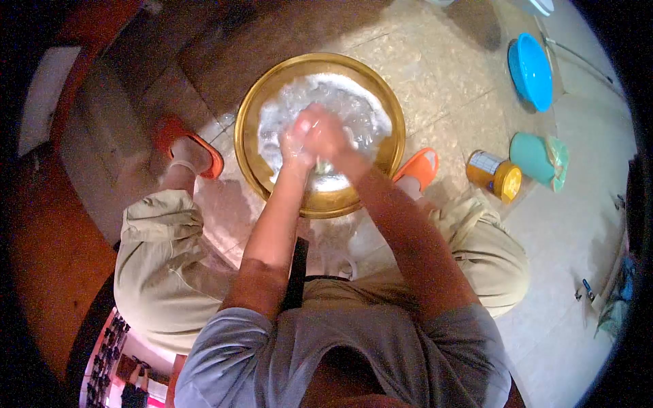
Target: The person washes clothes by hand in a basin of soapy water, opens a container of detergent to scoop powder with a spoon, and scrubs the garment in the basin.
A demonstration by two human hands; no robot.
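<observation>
A round brass-coloured basin (246, 146) stands on the floor between my feet, holding cloudy water with white suds (371, 102). My left hand (297, 144) and my right hand (328, 134) are pressed together over the middle of the basin, wet and sudsy. The fingers of both look closed, but motion smears them. Whatever lies between the palms is hidden. A small pale greenish patch (321, 166) shows just below my hands; I cannot tell what it is.
Orange slippers are on my feet, the left slipper (212, 160) and the right slipper (423, 168) flanking the basin. To the right are a yellow-lidded tub (486, 166), a teal container (529, 156) and a blue plastic basin (530, 71) near the wall.
</observation>
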